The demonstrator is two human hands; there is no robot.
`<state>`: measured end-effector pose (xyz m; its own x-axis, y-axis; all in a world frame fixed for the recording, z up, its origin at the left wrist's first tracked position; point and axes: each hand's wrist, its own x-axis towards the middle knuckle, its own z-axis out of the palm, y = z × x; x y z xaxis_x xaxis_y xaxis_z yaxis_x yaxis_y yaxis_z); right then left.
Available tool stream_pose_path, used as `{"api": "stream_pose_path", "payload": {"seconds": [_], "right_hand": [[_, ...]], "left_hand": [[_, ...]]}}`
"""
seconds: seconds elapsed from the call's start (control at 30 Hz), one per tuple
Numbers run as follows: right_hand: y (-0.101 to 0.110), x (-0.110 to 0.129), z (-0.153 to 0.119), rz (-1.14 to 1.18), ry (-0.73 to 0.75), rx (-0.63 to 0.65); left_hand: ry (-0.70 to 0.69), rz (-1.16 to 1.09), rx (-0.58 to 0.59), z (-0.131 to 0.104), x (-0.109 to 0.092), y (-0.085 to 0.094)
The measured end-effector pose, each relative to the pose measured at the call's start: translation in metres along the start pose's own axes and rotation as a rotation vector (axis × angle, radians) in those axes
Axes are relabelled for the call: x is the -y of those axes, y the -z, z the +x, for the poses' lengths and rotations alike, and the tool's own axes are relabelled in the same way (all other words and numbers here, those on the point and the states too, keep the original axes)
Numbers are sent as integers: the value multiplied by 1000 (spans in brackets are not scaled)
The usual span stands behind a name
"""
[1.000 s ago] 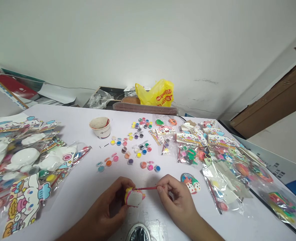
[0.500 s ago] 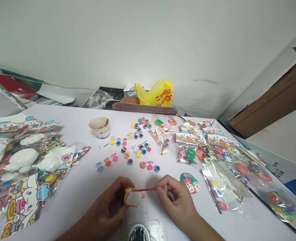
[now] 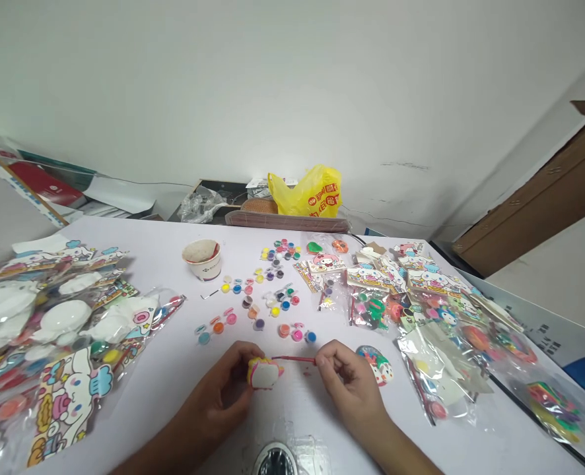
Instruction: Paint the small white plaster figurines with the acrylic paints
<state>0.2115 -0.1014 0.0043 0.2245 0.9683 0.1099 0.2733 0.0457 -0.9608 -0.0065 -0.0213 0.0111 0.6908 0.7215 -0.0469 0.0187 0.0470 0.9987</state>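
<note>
A pale wall (image 3: pixel 292 86) rises behind a white table (image 3: pixel 243 251), at whose far edge a yellow plastic bag (image 3: pixel 308 196) stands. At the near centre, the left hand (image 3: pixel 228 386) holds a small figurine (image 3: pixel 264 376) by its left side, between thumb and fingers; its white face is edged in yellow and pink and is raised toward the viewer. The right hand (image 3: pixel 349 381), fingers closed narrowly in a pinch, grips a red paintbrush (image 3: pixel 296 359), which lies nearly level and points left. The brush tip is at the figurine's upper right edge; whether the two touch cannot be told. Beyond the hands, small paint pots (image 3: pixel 298 336) of many colours form short, scattered rows, with a paper cup (image 3: pixel 205 269) at their far left. A painted round plaque (image 3: pixel 378 366) lies just beside the right hand, on its right. Clear packets with printed cartoon cards cover both sides: the left packets (image 3: pixel 72 399) contain white shapes, the right packets (image 3: pixel 372 310) coloured pieces.
</note>
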Motion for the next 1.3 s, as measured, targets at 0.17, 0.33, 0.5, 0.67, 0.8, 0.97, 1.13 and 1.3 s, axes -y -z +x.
{"api": "stream_pose_path", "payload": {"seconds": [0.17, 0.33, 0.5, 0.67, 0.8, 0.97, 1.13, 1.3], "right_hand": [[-8, -10, 12, 116, -48, -67], [-34, -5, 27, 213, -23, -32], [-48, -1, 40, 253, 4, -6], [-43, -5, 40, 213, 38, -4], [-42, -8, 36, 133, 30, -8], [-32, -11, 26, 93, -14, -56], [-20, -11, 13, 69, -53, -51], [-18, -12, 11, 92, -8, 50]], "left_hand": [[-52, -89, -79, 15, 2, 18], [-25, -129, -103, 21, -2, 30], [-41, -191, -124, 22, 3, 32], [-77, -195, -108, 22, 4, 33], [-81, -183, -118, 21, 2, 32], [-75, -200, -43, 19, -1, 30], [-9, -292, -16, 18, 1, 27], [13, -314, 1, 17, 4, 26]]}}
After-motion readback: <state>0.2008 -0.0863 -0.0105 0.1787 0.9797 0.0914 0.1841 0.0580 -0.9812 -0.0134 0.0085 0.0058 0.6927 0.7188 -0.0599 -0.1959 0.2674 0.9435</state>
